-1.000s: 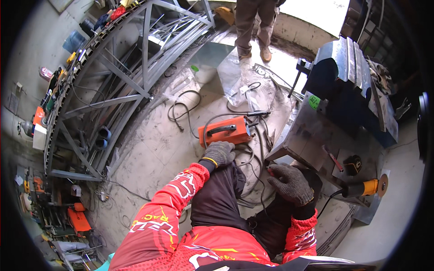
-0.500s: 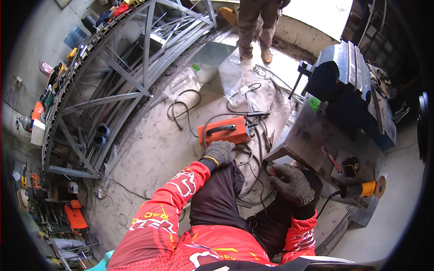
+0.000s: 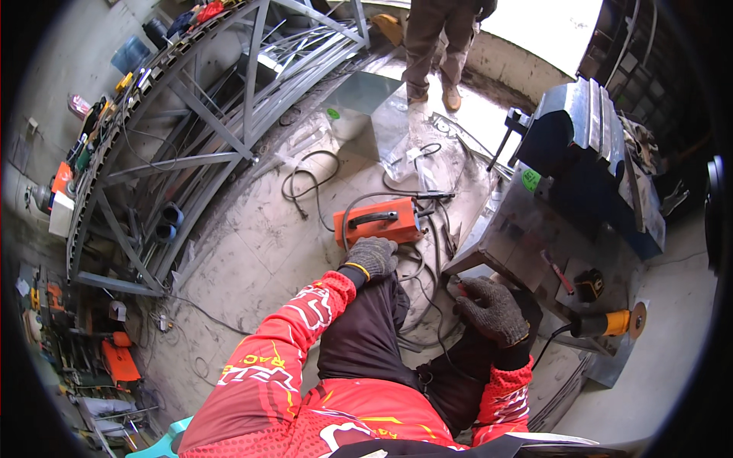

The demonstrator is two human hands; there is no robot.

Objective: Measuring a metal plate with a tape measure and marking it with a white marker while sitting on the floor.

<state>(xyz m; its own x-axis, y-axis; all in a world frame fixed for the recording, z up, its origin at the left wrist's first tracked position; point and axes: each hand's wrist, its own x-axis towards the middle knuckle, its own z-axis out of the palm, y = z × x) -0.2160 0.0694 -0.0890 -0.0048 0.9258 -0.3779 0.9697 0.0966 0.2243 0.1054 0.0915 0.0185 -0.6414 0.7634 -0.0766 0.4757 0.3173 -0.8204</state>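
Little is shifting since the earlier frame beyond the whole view turning slightly. On the floor (image 3: pixel 252 256), the orange box (image 3: pixel 376 228) is lying with its long axis running roughly left to right, its black handle (image 3: pixel 372 218) following that line. Just on the near side of the box, the left hand (image 3: pixel 372 259) is resting over the left knee (image 3: pixel 357 320); the box is sitting straight beyond its knuckles, contact unclear. Right of the box and nearer the wearer, the right hand (image 3: pixel 494 311) is curling, farther off. Palms are hiding, so I cannot tell whether either is gripping anything. Farther right of the box, a yellow grinder (image 3: pixel 611 323) is lying.
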